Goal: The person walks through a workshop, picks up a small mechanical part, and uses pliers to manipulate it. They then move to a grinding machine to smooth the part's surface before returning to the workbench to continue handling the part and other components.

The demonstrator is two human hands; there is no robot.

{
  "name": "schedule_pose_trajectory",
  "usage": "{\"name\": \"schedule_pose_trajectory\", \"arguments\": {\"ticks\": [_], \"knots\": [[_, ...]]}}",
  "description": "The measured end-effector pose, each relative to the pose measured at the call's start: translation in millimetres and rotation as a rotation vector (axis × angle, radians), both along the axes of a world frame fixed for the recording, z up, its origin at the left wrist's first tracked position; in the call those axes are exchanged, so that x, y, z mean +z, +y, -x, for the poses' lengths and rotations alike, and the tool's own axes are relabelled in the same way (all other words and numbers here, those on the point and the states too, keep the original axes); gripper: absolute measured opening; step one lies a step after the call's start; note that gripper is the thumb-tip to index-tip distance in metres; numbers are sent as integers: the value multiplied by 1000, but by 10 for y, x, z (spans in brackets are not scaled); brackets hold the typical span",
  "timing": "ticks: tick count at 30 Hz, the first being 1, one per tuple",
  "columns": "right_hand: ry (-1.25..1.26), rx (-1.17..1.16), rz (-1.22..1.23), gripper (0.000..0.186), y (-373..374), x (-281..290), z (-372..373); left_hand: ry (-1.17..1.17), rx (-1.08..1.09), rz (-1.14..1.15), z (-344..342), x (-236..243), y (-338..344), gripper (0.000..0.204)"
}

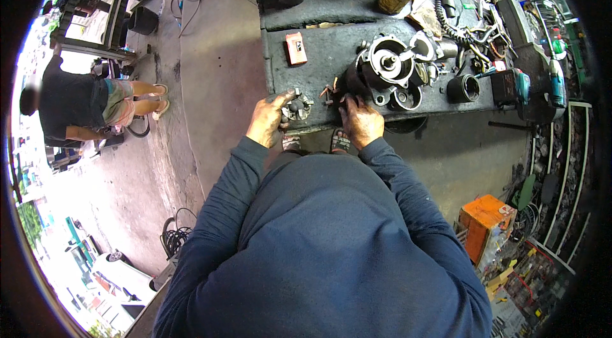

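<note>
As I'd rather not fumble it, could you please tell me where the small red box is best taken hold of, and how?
I'd pinch the small red box by its two long sides, near the middle, coming from above. It looks narrower left to right than near to far, and it is apart from the metal housing to its right. The left hand is nearer.

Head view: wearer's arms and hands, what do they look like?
Long, plain dark-navy sleeves, creased at the elbows and reaching the wrists. Left hand and right hand are ungloved, with grimy smudges on the fingers.
</note>
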State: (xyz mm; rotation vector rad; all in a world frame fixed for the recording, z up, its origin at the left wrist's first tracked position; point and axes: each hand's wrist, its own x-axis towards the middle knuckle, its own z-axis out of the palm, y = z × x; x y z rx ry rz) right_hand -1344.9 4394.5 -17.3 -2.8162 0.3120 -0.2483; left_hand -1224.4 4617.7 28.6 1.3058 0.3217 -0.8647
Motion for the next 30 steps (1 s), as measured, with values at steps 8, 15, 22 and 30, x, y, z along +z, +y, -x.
{"name": "schedule_pose_trajectory", "arguments": {"ticks": [8,15,22,30], "knots": [[18,14,-82,27,-11,163,34,371,242,361,62,67,-49,28],[213,-23,28,28,-49,-58,-51,222,50,415,4,45,1,31],[-69,276,-540,21,143,843,-124,61,-3,187,48,152,-5,27],[-35,471,-640,16,180,939,-238,-104,-97,156,-22,-77,-42,31]]}}
